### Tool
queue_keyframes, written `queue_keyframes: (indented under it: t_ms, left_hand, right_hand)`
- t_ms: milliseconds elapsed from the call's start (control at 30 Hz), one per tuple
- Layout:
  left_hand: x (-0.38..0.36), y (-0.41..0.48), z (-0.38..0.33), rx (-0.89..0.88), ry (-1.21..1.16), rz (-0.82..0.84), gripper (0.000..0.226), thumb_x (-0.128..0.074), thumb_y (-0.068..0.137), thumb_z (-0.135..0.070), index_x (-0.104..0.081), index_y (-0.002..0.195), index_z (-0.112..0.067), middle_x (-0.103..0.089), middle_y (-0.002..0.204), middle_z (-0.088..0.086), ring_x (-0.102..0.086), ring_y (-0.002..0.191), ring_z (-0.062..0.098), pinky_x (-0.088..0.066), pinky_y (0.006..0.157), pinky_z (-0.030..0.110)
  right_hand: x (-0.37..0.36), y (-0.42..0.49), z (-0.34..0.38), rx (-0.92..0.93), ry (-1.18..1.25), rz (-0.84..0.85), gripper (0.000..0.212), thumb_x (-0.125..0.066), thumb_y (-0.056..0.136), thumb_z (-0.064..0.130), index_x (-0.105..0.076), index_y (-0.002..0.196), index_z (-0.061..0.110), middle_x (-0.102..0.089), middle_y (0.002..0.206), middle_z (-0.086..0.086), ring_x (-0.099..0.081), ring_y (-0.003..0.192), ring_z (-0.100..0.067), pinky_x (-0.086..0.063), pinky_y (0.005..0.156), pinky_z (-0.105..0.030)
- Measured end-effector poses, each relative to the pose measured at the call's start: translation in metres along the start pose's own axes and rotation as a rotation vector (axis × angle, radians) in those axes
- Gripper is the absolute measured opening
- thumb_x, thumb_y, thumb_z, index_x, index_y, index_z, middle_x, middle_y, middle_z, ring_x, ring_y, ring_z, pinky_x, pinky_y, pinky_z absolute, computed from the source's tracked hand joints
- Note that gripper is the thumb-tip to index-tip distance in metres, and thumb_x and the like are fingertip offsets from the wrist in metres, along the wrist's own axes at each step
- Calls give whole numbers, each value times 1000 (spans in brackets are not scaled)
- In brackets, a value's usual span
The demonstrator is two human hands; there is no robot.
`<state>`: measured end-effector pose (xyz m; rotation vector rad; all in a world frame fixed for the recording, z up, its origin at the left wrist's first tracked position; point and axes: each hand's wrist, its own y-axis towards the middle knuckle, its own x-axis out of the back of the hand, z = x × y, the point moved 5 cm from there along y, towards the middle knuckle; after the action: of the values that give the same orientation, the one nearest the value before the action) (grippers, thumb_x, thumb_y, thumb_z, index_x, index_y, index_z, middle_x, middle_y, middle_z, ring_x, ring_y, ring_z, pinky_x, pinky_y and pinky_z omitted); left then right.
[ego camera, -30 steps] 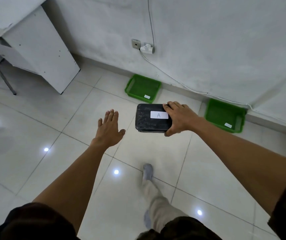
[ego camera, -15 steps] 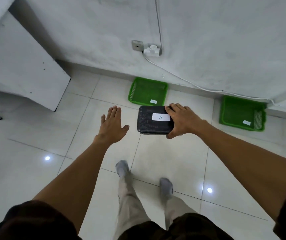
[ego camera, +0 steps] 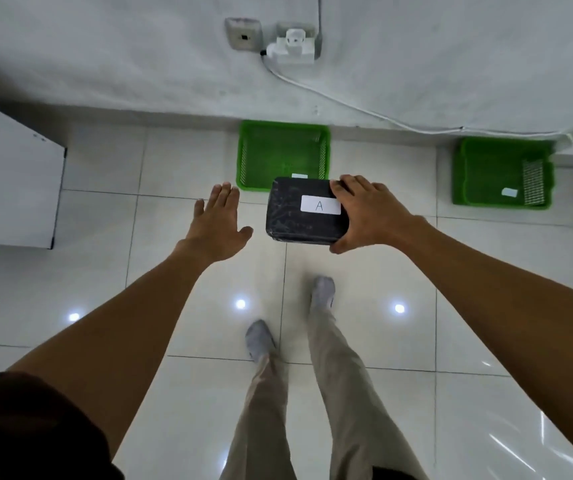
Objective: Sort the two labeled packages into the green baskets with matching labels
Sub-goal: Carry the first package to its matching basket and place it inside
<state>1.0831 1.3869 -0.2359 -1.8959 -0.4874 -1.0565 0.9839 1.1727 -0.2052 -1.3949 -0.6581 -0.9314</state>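
My right hand (ego camera: pixel 369 213) grips a black wrapped package (ego camera: pixel 292 216) by its right end; a white label on top reads "A". The package hangs in the air just in front of the left green basket (ego camera: pixel 278 150), hiding most of that basket's small white label. My left hand (ego camera: pixel 217 226) is open with fingers spread, a short way left of the package and not touching it. A second green basket (ego camera: pixel 485 171) with a white label sits against the wall at the right. What either basket label says cannot be read.
The baskets stand on a glossy white tiled floor (ego camera: pixel 188 168) at the foot of a white wall. A white cabinet (ego camera: pixel 8 181) is at the left. A wall socket with a plug (ego camera: pixel 292 43) and a cable lies above the baskets. My feet (ego camera: pixel 323 292) are below the package.
I have walked toward the wall, so both baskets look larger and nearer. The package now overlaps the left basket's front edge. My hands keep the same pose.
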Motion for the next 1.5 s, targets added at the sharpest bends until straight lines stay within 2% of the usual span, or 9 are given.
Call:
queue_keyframes:
  t_ms: [233, 333, 533, 800, 900, 1067, 1300, 1433, 1500]
  left_hand:
    - [-39, 110, 40, -29, 28, -20, 79, -53, 92, -33, -8, 150, -6, -2, 160, 10, 2, 148, 24, -5, 118, 47]
    - [-82, 170, 60, -35, 46, -30, 78, -54, 91, -33, -10, 149, -6, -4, 160, 10, 1, 148, 23, -5, 118, 46]
    - [-187, 299, 81, -87, 50, -20, 80, -56, 90, -35, -11, 149, -5, -7, 160, 12, 0, 148, 25, -7, 118, 47]
    - [-266, 418, 99, -161, 57, -128, 91, -55, 86, -49, -5, 150, -7, 0, 161, 10, 5, 148, 22, -1, 119, 46]
    - [-290, 441, 105, -179, 90, -133, 100, -50, 83, -63, 1, 150, -9, 7, 160, 8, 10, 147, 19, 6, 117, 43]
    - [-310, 466, 111, -216, 132, -132, 123, -35, 62, -86, 8, 150, -12, 15, 159, 5, 17, 146, 16, 13, 114, 40]
    - [-326, 467, 121, -415, 219, -138, 123, -12, 54, -97, -8, 151, -20, 2, 161, 1, 8, 146, 10, 11, 117, 36]
    - [-300, 469, 126, -340, 14, -398, 110, -10, 67, -89, -20, 149, -18, -8, 160, 4, 1, 148, 14, 7, 119, 44]
    - [-287, 477, 138, -246, 55, -488, 106, -14, 69, -87, -18, 150, -18, -4, 161, 6, 3, 148, 18, 6, 118, 47]
  right_hand:
    - [-45, 122, -40, -18, -13, -11, 118, -71, 60, 64, -17, 150, 10, -27, 153, -15, -25, 141, -31, -24, 114, -46]
    - [-91, 185, -60, -7, -58, -44, 117, -69, 60, 65, -18, 149, 8, -27, 153, -17, -26, 141, -33, -24, 114, -47]
    - [-189, 310, -101, -8, -128, -49, 121, -66, 62, 71, -12, 151, 9, -22, 155, -17, -22, 144, -31, -12, 119, -47]
    - [-267, 438, -143, 11, -165, -70, 127, -69, 60, 72, -7, 152, 11, -17, 158, -18, -21, 144, -34, -19, 118, -42]
    - [-279, 468, -152, 12, -188, -109, 126, -69, 59, 72, -8, 151, 10, -19, 157, -18, -22, 143, -35, -22, 117, -43]
    - [-289, 505, -164, 1, -201, -166, 125, -69, 61, 70, -8, 151, 9, -18, 157, -20, -21, 144, -36, -21, 119, -45]
    - [-299, 537, -170, -39, -198, -191, 125, -71, 61, 68, -8, 152, 9, -17, 157, -21, -20, 144, -37, -20, 118, -46]
    - [-305, 547, -166, -55, -187, -191, 125, -71, 61, 68, -7, 152, 9, -18, 157, -22, -20, 144, -38, -20, 118, -46]
    - [-306, 552, -163, -58, -184, -193, 126, -71, 61, 69, -8, 152, 9, -18, 156, -22, -20, 144, -38, -20, 118, -46]
